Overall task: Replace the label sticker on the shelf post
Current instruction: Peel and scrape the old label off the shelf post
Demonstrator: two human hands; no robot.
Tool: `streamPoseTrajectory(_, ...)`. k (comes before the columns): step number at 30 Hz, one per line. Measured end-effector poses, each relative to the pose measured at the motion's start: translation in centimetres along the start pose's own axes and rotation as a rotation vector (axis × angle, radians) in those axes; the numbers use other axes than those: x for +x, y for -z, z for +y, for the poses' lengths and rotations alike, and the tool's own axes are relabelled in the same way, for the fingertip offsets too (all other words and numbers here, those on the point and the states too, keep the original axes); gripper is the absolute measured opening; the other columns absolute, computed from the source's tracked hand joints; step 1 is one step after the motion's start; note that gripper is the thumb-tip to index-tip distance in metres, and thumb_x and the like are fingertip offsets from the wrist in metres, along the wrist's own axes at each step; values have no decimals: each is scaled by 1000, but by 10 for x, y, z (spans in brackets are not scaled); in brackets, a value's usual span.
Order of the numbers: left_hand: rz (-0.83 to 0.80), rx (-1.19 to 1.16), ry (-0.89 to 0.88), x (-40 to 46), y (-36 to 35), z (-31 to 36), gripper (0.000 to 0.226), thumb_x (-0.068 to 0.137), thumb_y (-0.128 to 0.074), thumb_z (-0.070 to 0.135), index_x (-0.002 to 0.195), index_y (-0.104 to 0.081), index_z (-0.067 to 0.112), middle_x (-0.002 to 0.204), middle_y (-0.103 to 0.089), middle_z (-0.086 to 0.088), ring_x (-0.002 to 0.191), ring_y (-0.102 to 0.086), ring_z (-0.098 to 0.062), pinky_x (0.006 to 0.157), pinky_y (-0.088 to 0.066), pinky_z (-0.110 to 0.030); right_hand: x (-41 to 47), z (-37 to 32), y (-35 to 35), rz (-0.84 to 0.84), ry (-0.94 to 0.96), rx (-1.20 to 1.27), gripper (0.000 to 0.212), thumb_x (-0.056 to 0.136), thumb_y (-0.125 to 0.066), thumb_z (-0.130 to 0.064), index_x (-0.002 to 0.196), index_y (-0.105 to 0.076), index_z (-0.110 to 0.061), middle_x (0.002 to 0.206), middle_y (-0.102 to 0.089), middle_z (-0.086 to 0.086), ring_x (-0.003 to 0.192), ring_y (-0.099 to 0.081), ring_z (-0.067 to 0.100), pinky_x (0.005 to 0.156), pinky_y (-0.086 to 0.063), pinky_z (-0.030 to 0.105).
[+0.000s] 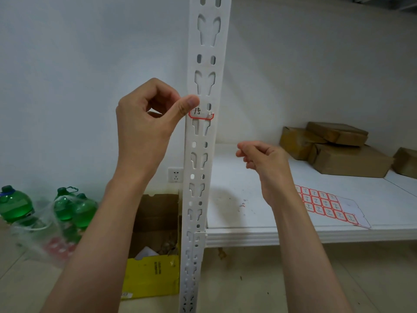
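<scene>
A white perforated shelf post (204, 64) runs upright through the middle of the view. A red-bordered label sticker (201, 114) with black handwriting sits across the post at mid height; its right corner looks slightly lifted. My left hand (147, 123) is curled beside the post, and its thumb tip presses on the sticker's upper left edge. My right hand (262, 158) hangs lower, to the right of the post, fingers loosely curled with nothing visible in them. A sheet of red-bordered label stickers (325, 204) lies on the white shelf (248, 233).
Several brown cardboard packages (338, 150) are stacked at the back right of the shelf. On the floor to the left stand green plastic bottles (15, 204) in a clear bag and an open yellow-and-brown cardboard box (153, 263). A wall socket (175, 175) is behind the post.
</scene>
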State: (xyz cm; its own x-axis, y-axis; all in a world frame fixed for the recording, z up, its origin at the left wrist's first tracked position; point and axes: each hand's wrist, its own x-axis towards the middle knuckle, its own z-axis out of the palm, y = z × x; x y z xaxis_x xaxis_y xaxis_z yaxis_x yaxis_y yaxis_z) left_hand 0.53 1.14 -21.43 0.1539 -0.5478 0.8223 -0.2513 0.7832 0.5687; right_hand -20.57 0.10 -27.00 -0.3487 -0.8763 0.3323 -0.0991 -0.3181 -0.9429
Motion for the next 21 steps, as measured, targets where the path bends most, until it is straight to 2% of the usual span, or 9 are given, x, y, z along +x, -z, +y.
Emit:
streamPoseTrajectory(4, -6, 2, 15, -1, -3, -2, 34, 82, -69, 55, 77, -60, 23, 72, -62, 12, 66, -53, 1, 63, -48, -18, 1, 15, 6, 26, -84, -161, 19, 92, -61, -14, 80, -75, -15, 68, -66, -5, 67, -51, 9, 68, -44, 25)
streamPoseTrajectory(9, -2, 16, 18, -2, -5, -2, 29, 84, -67, 56, 76, -58, 30, 72, -62, 14, 67, -54, 0, 64, -51, -23, 2, 29, 11, -22, -152, -320, 26, 93, -56, -15, 74, -73, -17, 75, -65, -2, 67, -51, 11, 67, -44, 28)
streamPoseTrajectory(14, 15, 7, 45, -3, -6, -5, 30, 86, -67, 53, 78, -60, 26, 73, -62, 13, 69, -55, -4, 65, -52, -33, 3, 34, 17, -92, -167, -332, 19, 94, -60, -12, 82, -76, -10, 79, -71, 1, 70, -57, 10, 66, -50, 25)
streamPoseTrajectory(18, 16, 9, 58, -3, -7, -6, 27, 88, -67, 51, 77, -58, 28, 74, -62, 13, 70, -56, -7, 66, -53, -30, 3, 41, 20, -125, -176, -343, 15, 92, -68, -14, 81, -78, -12, 80, -76, 3, 71, -63, 13, 69, -56, 26)
streamPoseTrajectory(21, 14, 8, 57, -3, -8, -7, 26, 88, -67, 52, 77, -58, 30, 74, -62, 14, 70, -56, -4, 66, -53, -27, 3, 45, 20, -92, -181, -360, 14, 89, -74, -17, 79, -78, -9, 74, -74, 3, 65, -61, 12, 64, -54, 23)
